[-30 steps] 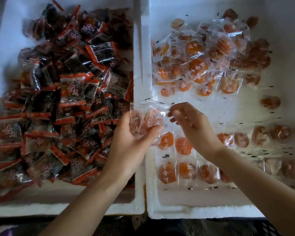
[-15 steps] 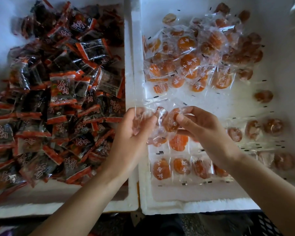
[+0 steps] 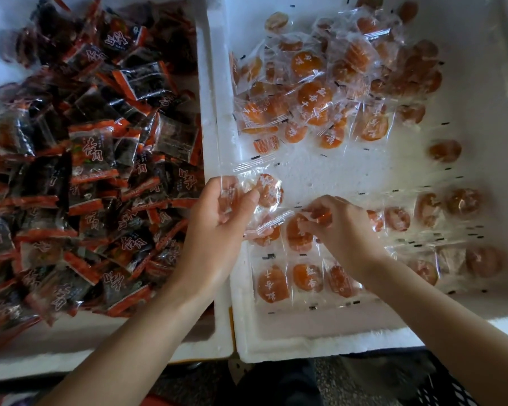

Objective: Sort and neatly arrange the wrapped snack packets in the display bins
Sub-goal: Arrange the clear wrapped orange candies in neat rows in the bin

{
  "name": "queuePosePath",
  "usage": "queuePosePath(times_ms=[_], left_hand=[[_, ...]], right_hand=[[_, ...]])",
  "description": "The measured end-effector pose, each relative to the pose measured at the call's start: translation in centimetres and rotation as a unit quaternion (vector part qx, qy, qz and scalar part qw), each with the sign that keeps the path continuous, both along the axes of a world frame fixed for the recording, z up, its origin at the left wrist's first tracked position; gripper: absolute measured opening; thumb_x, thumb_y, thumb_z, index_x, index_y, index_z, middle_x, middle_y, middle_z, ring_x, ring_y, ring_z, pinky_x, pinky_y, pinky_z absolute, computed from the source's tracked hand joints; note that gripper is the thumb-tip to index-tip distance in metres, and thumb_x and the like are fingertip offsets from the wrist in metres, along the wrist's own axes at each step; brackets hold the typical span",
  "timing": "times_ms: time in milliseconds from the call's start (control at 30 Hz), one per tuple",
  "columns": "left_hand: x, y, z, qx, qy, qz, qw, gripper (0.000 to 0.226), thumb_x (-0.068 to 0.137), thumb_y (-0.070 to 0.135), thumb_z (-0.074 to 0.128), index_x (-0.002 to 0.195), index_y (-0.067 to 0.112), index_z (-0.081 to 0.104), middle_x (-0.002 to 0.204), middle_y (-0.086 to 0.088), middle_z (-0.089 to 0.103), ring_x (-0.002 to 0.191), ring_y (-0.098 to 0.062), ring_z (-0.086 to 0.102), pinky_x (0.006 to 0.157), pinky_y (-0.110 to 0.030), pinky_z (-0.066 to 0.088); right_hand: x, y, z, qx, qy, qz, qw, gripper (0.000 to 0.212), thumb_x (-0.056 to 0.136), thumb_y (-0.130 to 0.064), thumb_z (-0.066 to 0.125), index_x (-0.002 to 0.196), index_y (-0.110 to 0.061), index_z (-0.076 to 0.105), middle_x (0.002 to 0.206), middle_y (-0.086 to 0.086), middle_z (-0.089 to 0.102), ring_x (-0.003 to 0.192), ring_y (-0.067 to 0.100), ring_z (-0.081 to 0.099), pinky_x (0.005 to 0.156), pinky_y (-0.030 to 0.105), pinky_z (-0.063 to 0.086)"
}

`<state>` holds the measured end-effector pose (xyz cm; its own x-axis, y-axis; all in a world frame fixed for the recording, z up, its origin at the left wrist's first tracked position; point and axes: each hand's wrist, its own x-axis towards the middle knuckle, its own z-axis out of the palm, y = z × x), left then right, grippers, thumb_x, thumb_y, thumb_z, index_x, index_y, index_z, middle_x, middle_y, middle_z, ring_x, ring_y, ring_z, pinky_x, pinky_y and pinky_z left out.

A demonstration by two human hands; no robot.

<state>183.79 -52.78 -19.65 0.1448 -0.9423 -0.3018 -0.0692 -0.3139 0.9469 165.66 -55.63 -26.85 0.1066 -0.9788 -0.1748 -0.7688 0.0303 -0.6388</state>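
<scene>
Head view. White Chinese print on round orange discs in clear crinkly wrappers; 红杏 legible on flat-laid packet [image 3: 308,278] in front row. Gripped in curled left hand [image 3: 217,230]: bunch of clear packets [image 3: 267,190], at left edge of right foam bin [image 3: 305,344]. Pinched in right hand [image 3: 346,232] fingertips: single orange packet [image 3: 320,214], low over rows. Loose heap [image 3: 314,83] at far end. In left foam bin [image 3: 100,350]: glossy dark packets [image 3: 91,159], orange-red sealed ends, white script.

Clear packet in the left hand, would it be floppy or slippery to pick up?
Probably floppy: the film of the clear packet crinkles and bends in the left hand. Likely slick, since the film shines. Seems light: the right hand holds a second packet by a mere pinch.
</scene>
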Motion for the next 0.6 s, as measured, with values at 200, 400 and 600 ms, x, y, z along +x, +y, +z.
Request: queuePosePath(times_ms=[200,400,600], left_hand=[[-0.6,0.1,-0.1,-0.008,-0.004,-0.017,1.0,0.005,0.092,0.023,0.06,0.097,0.023,0.061,0.086,0.009,0.069,0.081,0.001,0.066,0.071,-0.015,0.052],[-1.4,0.0,-0.8,-0.023,-0.06,-0.07,0.995,0.005,0.09,0.021,0.064,0.092,0.022,0.06,0.084,0.01,0.07,0.079,-0.004,0.068,0.07,-0.018,0.053],[-1.9,-0.1,-0.9,-0.028,-0.08,-0.081,0.993,0.003,0.095,0.018,0.057,0.093,0.019,0.057,0.079,0.017,0.067,0.077,0.003,0.066,0.068,-0.016,0.052]], right_hand=[[-0.2,0.1,1.4,-0.028,-0.045,-0.034,0.998,0.042,0.086,-0.036,0.058,0.121,-0.015,0.051,0.114,-0.001,0.054,0.086,0.006,0.059,0.078,0.025,0.053],[1.0,0.6,5.3,0.082,-0.312,-0.015,0.947,0.038,0.083,-0.041,0.056,0.115,-0.021,0.053,0.096,-0.007,0.067,0.087,0.004,0.066,0.078,0.024,0.056],[-0.5,-0.6,5.4,-0.003,-0.329,-0.093,0.94,0.011,0.084,-0.015,0.067,0.091,-0.016,0.059,0.084,-0.004,0.068,0.076,0.01,0.067,0.068,0.018,0.053]])
